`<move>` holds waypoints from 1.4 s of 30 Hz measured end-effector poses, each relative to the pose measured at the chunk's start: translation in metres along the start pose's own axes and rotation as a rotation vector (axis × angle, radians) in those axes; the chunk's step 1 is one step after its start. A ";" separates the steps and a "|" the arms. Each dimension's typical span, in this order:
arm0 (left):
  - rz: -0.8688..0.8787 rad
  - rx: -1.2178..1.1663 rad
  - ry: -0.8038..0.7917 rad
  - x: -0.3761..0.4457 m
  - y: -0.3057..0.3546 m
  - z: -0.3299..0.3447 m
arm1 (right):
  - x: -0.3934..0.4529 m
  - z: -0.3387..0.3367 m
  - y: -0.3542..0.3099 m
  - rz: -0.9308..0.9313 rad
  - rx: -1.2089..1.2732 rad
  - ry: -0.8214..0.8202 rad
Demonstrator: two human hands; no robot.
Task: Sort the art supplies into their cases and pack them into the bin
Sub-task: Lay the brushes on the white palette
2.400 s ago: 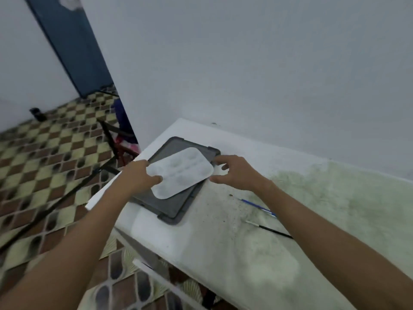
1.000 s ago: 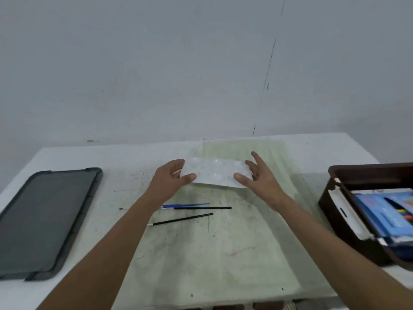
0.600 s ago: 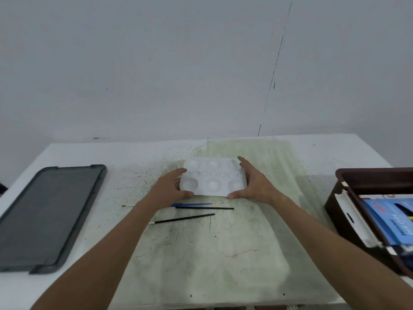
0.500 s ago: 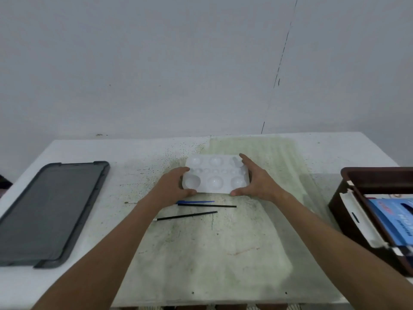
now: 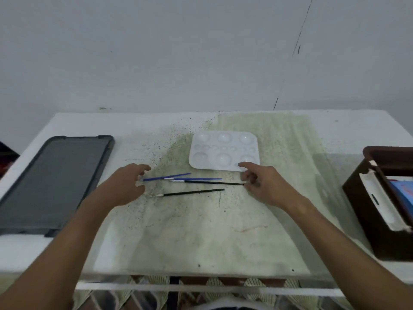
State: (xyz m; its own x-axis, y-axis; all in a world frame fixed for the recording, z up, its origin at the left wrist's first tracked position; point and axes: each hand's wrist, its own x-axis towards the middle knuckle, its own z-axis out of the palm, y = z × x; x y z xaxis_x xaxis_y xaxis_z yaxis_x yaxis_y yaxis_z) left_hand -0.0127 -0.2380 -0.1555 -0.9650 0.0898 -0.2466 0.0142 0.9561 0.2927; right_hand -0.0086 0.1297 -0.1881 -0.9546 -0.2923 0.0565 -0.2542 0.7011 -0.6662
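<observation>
I see my left hand (image 5: 125, 186) and right hand (image 5: 266, 186) loosely open, each grip empty, flanking four brushes (image 5: 192, 185) below the white palette (image 5: 224, 151) on the surface (image 5: 201, 231).

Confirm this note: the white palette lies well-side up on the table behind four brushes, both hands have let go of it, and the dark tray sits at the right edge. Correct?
Not quite. The head view shows the dark tray at the left edge; the brown bin is at the right. The rest holds: the white palette lies well-side up behind four brushes, and neither the left hand nor the right hand grips it.
</observation>
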 end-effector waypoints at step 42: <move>0.301 -0.026 -0.173 0.018 0.050 0.012 | 0.012 0.029 -0.041 -0.059 -0.002 -0.229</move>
State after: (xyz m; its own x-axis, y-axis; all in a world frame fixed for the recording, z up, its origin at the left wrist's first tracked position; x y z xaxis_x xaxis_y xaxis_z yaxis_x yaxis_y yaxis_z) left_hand -0.0262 -0.1850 -0.1561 -0.8597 0.4147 -0.2983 0.2825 0.8724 0.3988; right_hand -0.0047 0.0782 -0.1815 -0.8780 -0.4727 -0.0746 -0.3092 0.6793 -0.6656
